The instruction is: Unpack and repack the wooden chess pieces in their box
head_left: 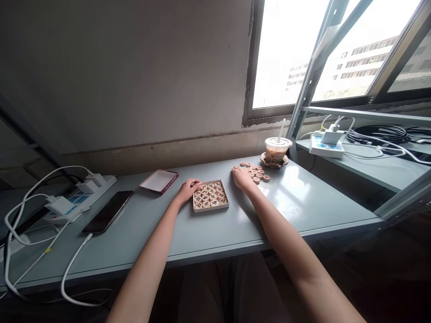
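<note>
A shallow open box (211,209) stands on the grey desk, filled with rows of round wooden pieces (211,190) bearing black characters. My left hand (187,190) rests at the box's upper left corner, its fingertips over the rim near a piece. To the right of the box, my right hand (241,176) lies low over the desk at the left edge of a loose group of round pieces with reddish characters (256,173). Its fingers are bent down, and whatever may be under them is hidden.
The box lid (159,181) lies left of the box. Farther left are a black phone (108,212) and a power strip (81,198) with white cables. A lidded drink cup (277,150) with a straw stands behind the loose pieces, near a metal post (305,85).
</note>
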{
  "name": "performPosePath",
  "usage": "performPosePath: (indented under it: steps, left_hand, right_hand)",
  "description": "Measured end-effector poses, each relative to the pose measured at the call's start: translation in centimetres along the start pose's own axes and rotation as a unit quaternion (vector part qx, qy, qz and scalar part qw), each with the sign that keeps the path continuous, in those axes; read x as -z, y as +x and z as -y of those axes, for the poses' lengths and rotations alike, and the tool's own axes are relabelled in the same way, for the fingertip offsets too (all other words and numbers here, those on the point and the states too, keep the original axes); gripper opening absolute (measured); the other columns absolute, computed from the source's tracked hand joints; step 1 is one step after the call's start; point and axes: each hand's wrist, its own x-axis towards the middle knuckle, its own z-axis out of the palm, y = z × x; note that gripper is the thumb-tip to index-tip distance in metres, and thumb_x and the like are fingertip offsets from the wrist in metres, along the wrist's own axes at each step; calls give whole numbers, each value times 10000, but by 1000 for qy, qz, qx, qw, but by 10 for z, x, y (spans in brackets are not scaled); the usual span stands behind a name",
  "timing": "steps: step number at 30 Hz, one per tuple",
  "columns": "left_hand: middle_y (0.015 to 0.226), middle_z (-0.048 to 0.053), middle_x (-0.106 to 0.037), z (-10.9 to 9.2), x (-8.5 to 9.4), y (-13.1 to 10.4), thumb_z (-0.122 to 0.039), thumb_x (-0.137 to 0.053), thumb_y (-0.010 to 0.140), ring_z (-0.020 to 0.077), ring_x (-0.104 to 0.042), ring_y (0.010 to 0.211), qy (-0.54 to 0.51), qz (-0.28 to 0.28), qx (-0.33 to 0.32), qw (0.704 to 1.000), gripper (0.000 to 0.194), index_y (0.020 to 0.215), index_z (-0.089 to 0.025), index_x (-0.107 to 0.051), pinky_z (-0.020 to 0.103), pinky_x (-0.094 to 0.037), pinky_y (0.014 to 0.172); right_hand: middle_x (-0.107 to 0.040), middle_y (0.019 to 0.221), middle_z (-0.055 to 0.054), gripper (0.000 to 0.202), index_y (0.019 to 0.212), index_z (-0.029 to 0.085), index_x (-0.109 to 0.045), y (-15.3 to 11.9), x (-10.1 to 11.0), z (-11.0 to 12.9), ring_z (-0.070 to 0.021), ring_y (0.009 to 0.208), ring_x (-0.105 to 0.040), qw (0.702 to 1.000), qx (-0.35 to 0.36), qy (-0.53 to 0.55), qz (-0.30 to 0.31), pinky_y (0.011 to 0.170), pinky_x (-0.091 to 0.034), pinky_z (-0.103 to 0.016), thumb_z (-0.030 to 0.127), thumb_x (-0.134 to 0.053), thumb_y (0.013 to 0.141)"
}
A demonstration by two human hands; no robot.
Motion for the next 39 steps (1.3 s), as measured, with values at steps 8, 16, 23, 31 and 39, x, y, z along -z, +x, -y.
performPosePath:
  steps: [8,16,23,31,39]
  left_hand:
    - [1032,90,-637,-4,2,0,-329,-462,820,214,-574,987,4,4,7,1000,265,892,-155,-649,309,-430,897]
    - [1021,88,-642,-3,0,1,-359,-460,822,217,-570,986,1,-1,-3,1000,284,887,-162,-654,321,-423,895]
    - [1022,85,-649,1,0,2,-387,-454,834,221,-564,991,2,5,-20,1000,311,913,-169,-661,322,-426,894]
    - [1042,86,-636,3,0,3,-390,-444,842,218,-565,995,15,11,-19,1000,325,933,-168,-664,318,-425,897]
    - [1048,82,-637,1,-2,2,-424,-458,833,222,-562,1008,31,1,-8,999,330,931,-176,-652,317,-420,907]
  right_hand:
    - [-677,933,-121,301,935,106,-689,0,8,9,-193,904,-565,992,114,59,-10,734,-388,-240,33,-413,838]
    - [-681,937,-58,187,924,185,-688,-6,20,36,-170,829,-593,964,132,205,-104,698,-399,-253,320,-580,854]
    - [-649,945,-57,183,993,165,-659,-8,8,59,-108,714,-596,914,240,324,-48,690,-450,-232,228,-590,835]
    - [-646,1018,-60,244,1043,178,-640,-11,12,57,-118,802,-612,912,233,339,5,715,-474,-232,127,-567,816]
    - [-628,1082,-163,306,1062,127,-660,-5,10,15,-267,1016,-531,996,38,17,-85,857,-361,-371,125,-417,877]
